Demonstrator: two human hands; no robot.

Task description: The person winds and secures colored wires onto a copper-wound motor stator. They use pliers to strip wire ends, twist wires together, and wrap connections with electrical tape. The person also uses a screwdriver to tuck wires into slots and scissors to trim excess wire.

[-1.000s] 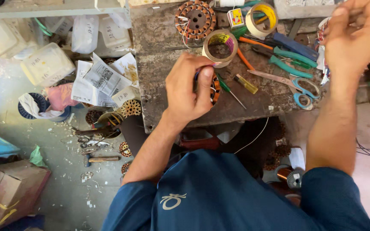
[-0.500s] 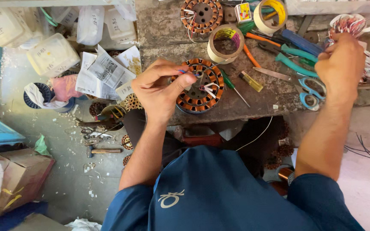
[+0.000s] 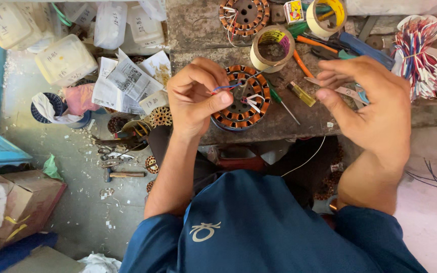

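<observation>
Right now the left hand (image 3: 198, 98) pinches thin red and blue wires (image 3: 223, 88) between thumb and fingers. The wires lead to the stator (image 3: 241, 98), a round ring with copper coils all around it. It lies flat on the bench (image 3: 198, 30), near the front edge, and the left hand is partly over its left side.

The right hand (image 3: 375, 108) is up in the air over the right part of the bench. Its fingers are spread and loose, and it holds nothing. It looks a bit blurry.

Behind the stator sits a tan tape roll (image 3: 272, 48). A second stator (image 3: 244, 16) lies at the back edge. A yellow tape roll (image 3: 325, 16) is near the back too, just beside a small box (image 3: 294, 10). A green screwdriver (image 3: 280, 102) and a small yellow tool (image 3: 301, 94) lie to the right of the stator, between it and the right hand. A bunch of red, white and blue wires (image 3: 423, 53) sits at the far right.

On the floor to the left of the bench are plastic jars (image 3: 64, 58), folded papers (image 3: 127, 81), a cardboard box (image 3: 24, 202) and some small tools (image 3: 122, 174). A thin white wire (image 3: 307, 161) hangs down off the front edge. The person wears a blue shirt (image 3: 259, 227).
</observation>
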